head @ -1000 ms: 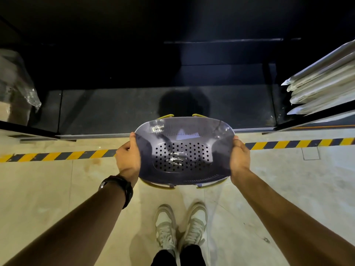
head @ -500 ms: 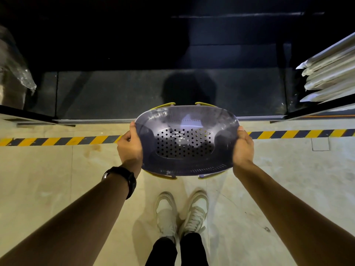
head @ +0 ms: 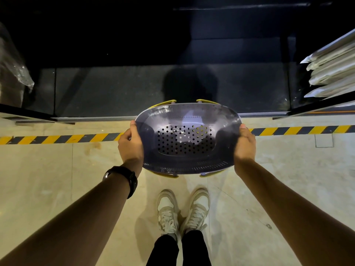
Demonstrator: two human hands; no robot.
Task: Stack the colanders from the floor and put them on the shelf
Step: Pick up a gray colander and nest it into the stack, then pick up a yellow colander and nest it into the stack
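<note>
I hold a stack of oval colanders point(head: 187, 139) in mid-air, just in front of a dark low shelf point(head: 172, 89). The top colander is purple-grey with a perforated bottom, and yellow rims of another peek out beneath it. My left hand point(head: 130, 144) grips the left end of the stack. My right hand point(head: 245, 144) grips the right end. The stack's far rim reaches over the shelf's front edge.
A yellow-and-black hazard stripe point(head: 57, 138) runs across the pale floor in front of the shelf. Flat wrapped packs point(head: 330, 73) are stacked on the right shelf section. A plastic-wrapped item point(head: 13, 73) sits at the left. My shoes point(head: 182, 210) stand below the stack.
Both hands have carried the colander stack a little forward and up toward the shelf, and the view has tilted along with it.
</note>
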